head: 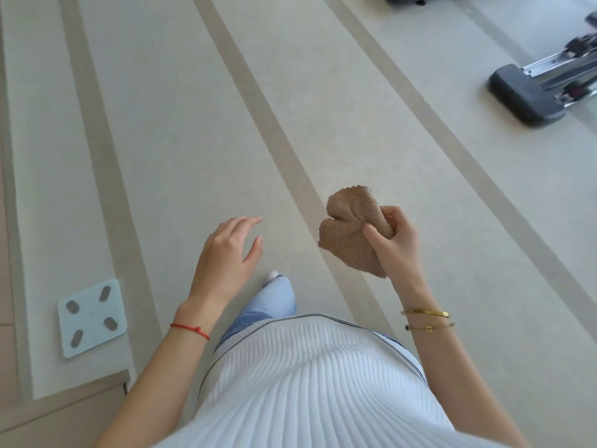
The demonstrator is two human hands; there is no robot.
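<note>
At 11 o'clock the left grip [226,253] is held spread, empty; at 1 o'clock the brown cloth [347,231] is pinched in the right grip [399,244]. Loosely bunched, it could be dropped onto the floor [193,140], or the machine [533,92] at 2 o'clock stumbled against.

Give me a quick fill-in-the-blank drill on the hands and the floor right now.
1. The right hand grips the cloth, whose colour is ____.
2. The left hand is open and holds ____.
3. The white scale lies on the floor to the person's ____.
Missing words: brown; nothing; left.
</note>
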